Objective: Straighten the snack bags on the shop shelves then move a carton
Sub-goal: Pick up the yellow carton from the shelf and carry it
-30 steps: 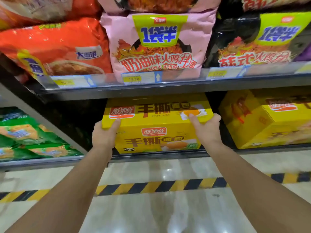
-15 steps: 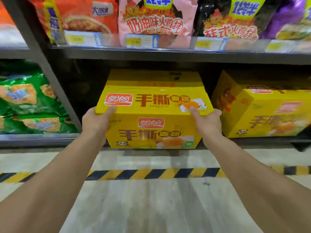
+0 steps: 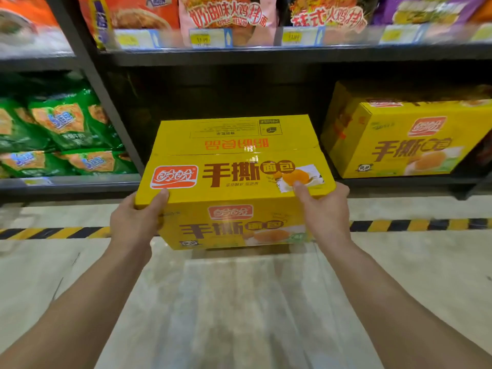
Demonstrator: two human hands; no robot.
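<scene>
The yellow carton (image 3: 234, 182) has come out of the lower shelf (image 3: 399, 182) since a moment ago; it now hangs over the floor (image 3: 239, 302) in front of the empty dark bay, well clear of the second carton (image 3: 407, 139) still sitting to the right. My left hand (image 3: 135, 222) and right hand (image 3: 324, 211) are each clamped on a near corner, thumbs on top, fingers wrapped under. I judge the straightening finished and the carrying underway; the snack bags (image 3: 226, 20) above sit upright behind their price tags.
</scene>
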